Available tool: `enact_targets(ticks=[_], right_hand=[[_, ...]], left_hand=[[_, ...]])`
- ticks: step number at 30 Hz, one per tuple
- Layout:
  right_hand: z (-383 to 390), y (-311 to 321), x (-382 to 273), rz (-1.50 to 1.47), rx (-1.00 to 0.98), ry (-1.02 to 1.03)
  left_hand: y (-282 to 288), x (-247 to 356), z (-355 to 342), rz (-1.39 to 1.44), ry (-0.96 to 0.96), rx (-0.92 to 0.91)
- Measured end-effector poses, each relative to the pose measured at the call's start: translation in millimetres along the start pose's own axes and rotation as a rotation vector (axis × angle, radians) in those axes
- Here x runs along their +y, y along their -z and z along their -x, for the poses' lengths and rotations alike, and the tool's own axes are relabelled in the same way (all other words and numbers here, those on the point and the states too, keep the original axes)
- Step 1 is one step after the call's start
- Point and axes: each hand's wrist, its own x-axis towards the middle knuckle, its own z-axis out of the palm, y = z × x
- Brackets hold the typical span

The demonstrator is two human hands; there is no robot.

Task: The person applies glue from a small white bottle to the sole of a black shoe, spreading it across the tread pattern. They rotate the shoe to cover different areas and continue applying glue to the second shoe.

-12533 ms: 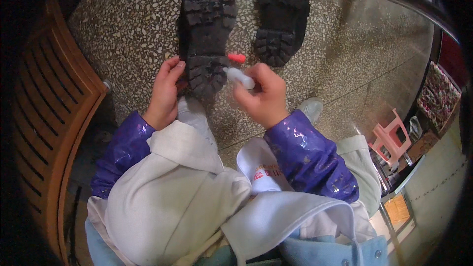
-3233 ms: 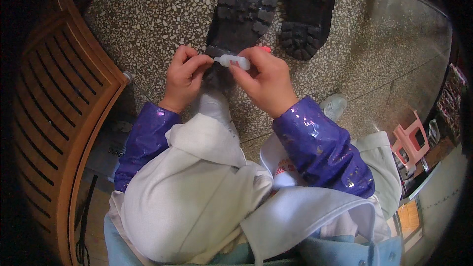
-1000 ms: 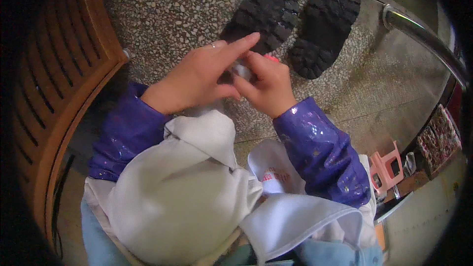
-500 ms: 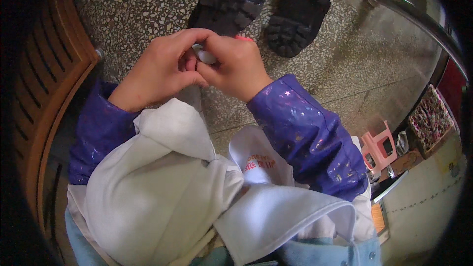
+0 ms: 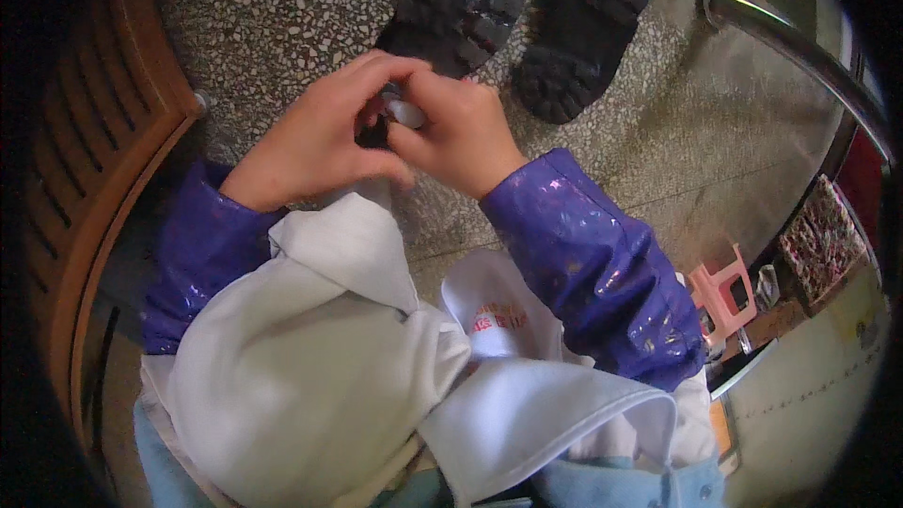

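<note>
My two hands meet over the floor at the upper middle. My right hand [image 5: 463, 132] is closed, its thumb and fingers pinching a small, glossy, whitish, rounded piece [image 5: 405, 113]; its kind cannot be made out. My left hand [image 5: 315, 136] curls toward it from the other side, fingers bent round and thumb stretched below. Whatever the left fingertips hold is hidden in the dark gap between the hands. Both forearms wear shiny purple sleeves [image 5: 588, 268]. Below the hands, a whitish cloth [image 5: 301, 367] bulges over my lap beside a white cloth flap with red print [image 5: 494, 306].
Two black treaded shoe soles [image 5: 588, 33] lie beyond my hands on the speckled floor [image 5: 273, 9]. A slatted wooden bench [image 5: 103, 132] curves along the left. At right are a metal rail [image 5: 800, 38], a pink plastic stool [image 5: 724, 296] and a patterned box [image 5: 823, 240].
The gap between my hands has widened a little, with the left thumb lower. The view has shifted slightly, so the scene sits a bit lower and further right.
</note>
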Motion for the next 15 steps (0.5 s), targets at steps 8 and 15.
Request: enact_targets(ticks=[8, 15], right_hand=[[3, 11, -10, 0.015, -0.042, -0.064], [5, 12, -12, -0.015, -0.021, -0.068]], left_hand=[[13, -9, 11, -0.583, 0.067, 0.377], [4, -16, 13, -0.527, -0.073, 0.214]])
